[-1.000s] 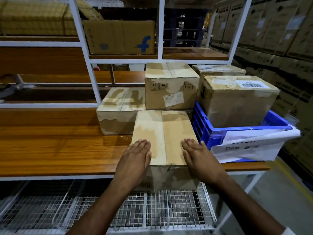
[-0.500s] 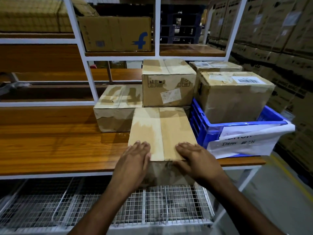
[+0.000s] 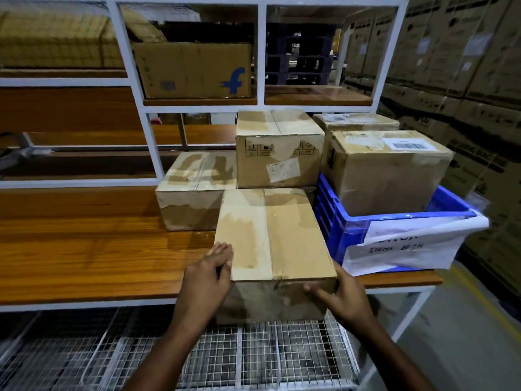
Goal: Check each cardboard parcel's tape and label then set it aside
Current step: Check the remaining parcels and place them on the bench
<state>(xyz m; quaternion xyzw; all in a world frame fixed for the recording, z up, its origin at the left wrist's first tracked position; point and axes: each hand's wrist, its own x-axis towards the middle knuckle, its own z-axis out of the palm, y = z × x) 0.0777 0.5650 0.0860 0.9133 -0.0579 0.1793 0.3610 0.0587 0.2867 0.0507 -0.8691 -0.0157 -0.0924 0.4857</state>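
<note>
Nearest the camera, a wire-mesh shelf (image 3: 253, 359) runs under the front edge of the wooden counter (image 3: 84, 249). Both hands are clamped on the nearest cardboard parcel (image 3: 270, 238), one on each side and apart from each other: the left hand (image 3: 207, 280) wraps its left near corner, fingers curled up to the top edge, and the right hand (image 3: 342, 300) grips its right near corner, fingers spread across the front face. This parcel sits at the counter's front edge and overhangs it, its front face hanging out above the mesh; a strip of brown tape (image 3: 266, 230) runs front to back along the middle of its top. Just to its right, at the counter's right front corner, stands a blue plastic crate (image 3: 332, 221) with a white paper sheet (image 3: 403, 249) bearing handwriting draped over its near rim. A large carton with a barcode label (image 3: 389, 170) sits in the crate, and a smaller labelled box (image 3: 355, 121) is behind it. Behind the held parcel, towards the counter's back, a low taped box (image 3: 194, 190) lies on the left and a taller box with handling symbols (image 3: 279, 148) sits just beside it. Further back, a white-framed rack (image 3: 260, 52) holds a carton with a blue logo (image 3: 194, 70) on its upper shelf. Stacked cartons (image 3: 465, 66) line the far right wall.
</note>
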